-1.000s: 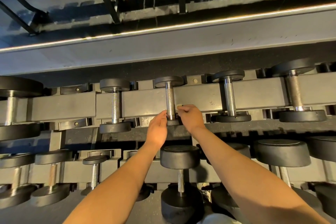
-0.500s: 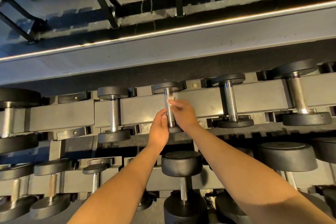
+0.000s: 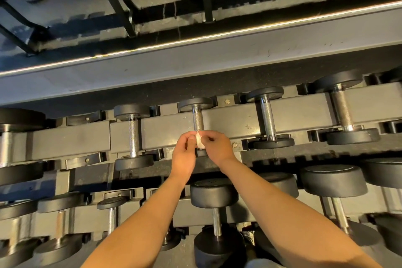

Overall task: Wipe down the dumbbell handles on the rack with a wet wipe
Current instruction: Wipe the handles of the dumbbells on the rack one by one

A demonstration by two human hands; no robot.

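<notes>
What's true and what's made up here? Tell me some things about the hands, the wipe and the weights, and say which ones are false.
1. The left hand and the right hand meet at the near end of one dumbbell handle. True.
2. The wet wipe is blue. False: it is white, bunched between the fingers of both hands.
3. The hands are at the biggest dumbbell on the far right. False: they are at a small one in the middle of the upper row.
4. Nobody touches the next dumbbell to the right, which sits on the rack. True.
</notes>
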